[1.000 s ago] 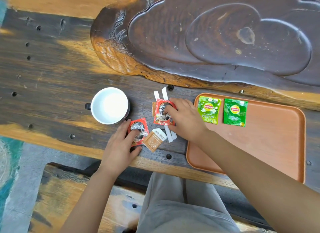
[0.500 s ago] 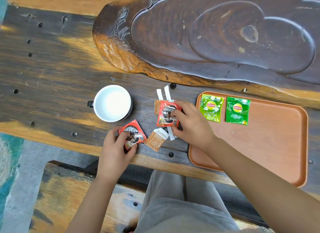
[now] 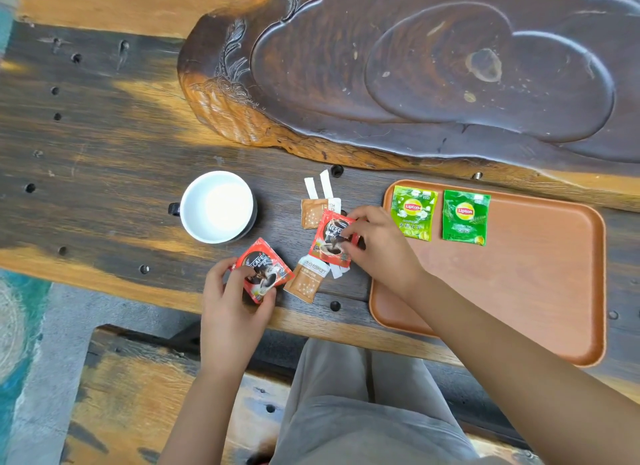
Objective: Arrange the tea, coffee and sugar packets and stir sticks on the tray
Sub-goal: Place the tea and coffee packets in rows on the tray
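Observation:
An orange tray (image 3: 519, 291) lies on the right of the wooden table with two green tea packets (image 3: 412, 217) (image 3: 464, 217) side by side in its far left corner. My left hand (image 3: 235, 305) grips a red coffee packet (image 3: 265, 269) near the table's front edge. My right hand (image 3: 377, 246) pinches a second red coffee packet (image 3: 330, 237), tilted, just left of the tray. Two brown sugar packets (image 3: 306, 279) (image 3: 311, 212) lie on the table by it. White stir sticks (image 3: 320, 185) poke out beyond them, partly hidden.
A white cup (image 3: 218, 206) stands left of the packets. A large carved dark wooden tea board (image 3: 415, 66) fills the far side of the table. My grey trousers and a wooden bench (image 3: 131, 395) are below the table edge.
Both hands have closed on the coffee packets and raised them off the table; the left packet shifted slightly left and toward me, the right packet tilted up over the stir sticks.

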Available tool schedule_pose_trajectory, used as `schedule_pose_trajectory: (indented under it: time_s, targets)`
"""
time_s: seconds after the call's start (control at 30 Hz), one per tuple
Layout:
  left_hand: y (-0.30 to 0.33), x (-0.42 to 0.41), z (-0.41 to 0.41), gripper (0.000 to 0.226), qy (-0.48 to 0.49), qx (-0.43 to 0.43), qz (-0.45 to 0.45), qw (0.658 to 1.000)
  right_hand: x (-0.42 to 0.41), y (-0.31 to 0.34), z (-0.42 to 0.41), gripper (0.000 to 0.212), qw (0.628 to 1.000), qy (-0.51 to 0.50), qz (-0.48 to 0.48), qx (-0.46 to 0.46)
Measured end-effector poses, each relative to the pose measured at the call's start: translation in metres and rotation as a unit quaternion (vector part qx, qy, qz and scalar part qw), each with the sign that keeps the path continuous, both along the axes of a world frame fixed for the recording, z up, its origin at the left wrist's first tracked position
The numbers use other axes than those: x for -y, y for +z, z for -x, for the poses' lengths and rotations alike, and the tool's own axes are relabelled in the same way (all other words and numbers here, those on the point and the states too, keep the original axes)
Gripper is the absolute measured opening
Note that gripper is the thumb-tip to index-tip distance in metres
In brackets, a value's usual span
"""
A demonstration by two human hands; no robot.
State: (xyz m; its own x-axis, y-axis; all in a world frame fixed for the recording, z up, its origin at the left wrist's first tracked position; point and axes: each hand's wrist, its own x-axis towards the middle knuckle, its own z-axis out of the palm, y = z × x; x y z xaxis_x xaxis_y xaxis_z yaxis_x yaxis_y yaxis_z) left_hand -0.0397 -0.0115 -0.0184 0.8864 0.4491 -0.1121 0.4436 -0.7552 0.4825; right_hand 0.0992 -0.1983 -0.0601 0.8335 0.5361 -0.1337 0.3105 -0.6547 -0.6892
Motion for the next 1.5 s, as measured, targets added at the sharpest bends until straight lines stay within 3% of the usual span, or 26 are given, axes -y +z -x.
schedule_pose_trajectory:
  time_s: [0.17,0.33,0.47,0.67,0.87,1.0,1.2,1.5]
  targets:
    - [0.004,0.013,-0.014,0.033,-0.043,0.016,0.016,0.999,0.007,0.022,-0.009,0.025,0.98,-0.133,-0.066,-0.132]
    - [0.003,0.05,-0.033,0.034,-0.153,0.008,0.044,0.987,0.064,0.058,-0.02,0.038,0.931,-0.214,-0.147,-0.255]
    - [-0.011,0.087,-0.052,0.039,-0.291,-0.006,0.034,0.956,0.12,0.064,-0.017,0.037,0.928,-0.214,-0.099,-0.288]
    - [-0.026,0.126,-0.074,0.037,-0.391,-0.035,-0.001,0.92,0.152,0.042,-0.005,0.031,0.952,-0.199,0.014,-0.231]
    - [-0.03,0.132,-0.073,0.039,-0.382,-0.035,-0.02,0.923,0.156,0.026,0.011,0.026,0.981,-0.176,0.074,-0.046]
    - [-0.024,0.136,-0.055,0.047,-0.367,-0.02,-0.029,0.929,0.16,0.025,0.036,0.035,0.97,-0.198,0.107,0.088]
    - [-0.029,0.147,-0.037,0.053,-0.408,-0.083,-0.035,0.909,0.16,0.006,0.062,0.039,0.978,-0.139,0.142,0.066]
    - [-0.032,0.148,-0.039,0.053,-0.405,-0.097,-0.034,0.908,0.159,-0.002,0.069,0.024,0.981,-0.139,0.111,0.075]
